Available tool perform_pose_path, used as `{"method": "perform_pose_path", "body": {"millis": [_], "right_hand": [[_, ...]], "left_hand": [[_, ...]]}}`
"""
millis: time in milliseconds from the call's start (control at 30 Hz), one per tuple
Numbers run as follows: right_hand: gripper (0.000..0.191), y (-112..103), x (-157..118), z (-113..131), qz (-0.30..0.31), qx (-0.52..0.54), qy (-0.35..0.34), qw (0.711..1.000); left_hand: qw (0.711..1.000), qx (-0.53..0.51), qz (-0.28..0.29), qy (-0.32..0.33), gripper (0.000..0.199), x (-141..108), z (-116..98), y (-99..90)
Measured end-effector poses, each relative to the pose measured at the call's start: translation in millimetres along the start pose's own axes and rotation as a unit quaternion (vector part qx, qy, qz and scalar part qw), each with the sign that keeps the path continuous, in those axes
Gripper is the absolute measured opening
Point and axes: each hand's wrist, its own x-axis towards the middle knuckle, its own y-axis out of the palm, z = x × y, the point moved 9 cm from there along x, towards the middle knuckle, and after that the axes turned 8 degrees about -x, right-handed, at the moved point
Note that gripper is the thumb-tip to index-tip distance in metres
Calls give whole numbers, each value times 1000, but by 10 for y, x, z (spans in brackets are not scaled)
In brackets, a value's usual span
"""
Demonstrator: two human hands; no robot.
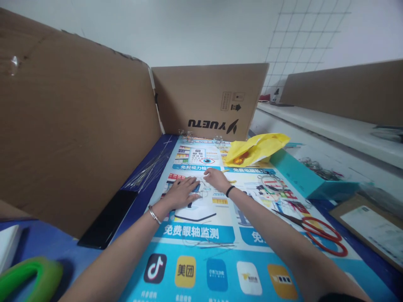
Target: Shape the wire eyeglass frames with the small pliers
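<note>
My left hand (183,193) lies palm down with its fingers stretched out on a printed blue-and-white poster (266,260). My right hand (216,179) is closed just to the right of it, thumb and fingers drawn together. A tangle of thin wire (205,191) shows faintly between the two hands. Whatever the right fingers pinch is too small to make out. Several loose wire pieces (209,244) lie nearer to me on the poster. Red-handled scissors (324,235) rest by my right forearm, blades pointing away to the left.
Cardboard panels stand on the left (78,113) and at the back (201,96). On the right are a yellow bag (258,147), a wire coil (271,183) and a teal box (327,188) of metal pieces. A black phone-like slab (108,218) and green tape roll (34,277) lie left.
</note>
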Motion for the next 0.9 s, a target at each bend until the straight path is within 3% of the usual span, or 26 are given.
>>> {"method": "perform_pose_path", "body": {"millis": [367,900], "right_hand": [[7,140,155,-155,31,30,65,997],[13,192,126,-201,40,128,88,987]], "left_hand": [[1000,-9,-14,-5,58,39,-43,-38],[1000,-6,-20,2,52,96,-35,-40]]}}
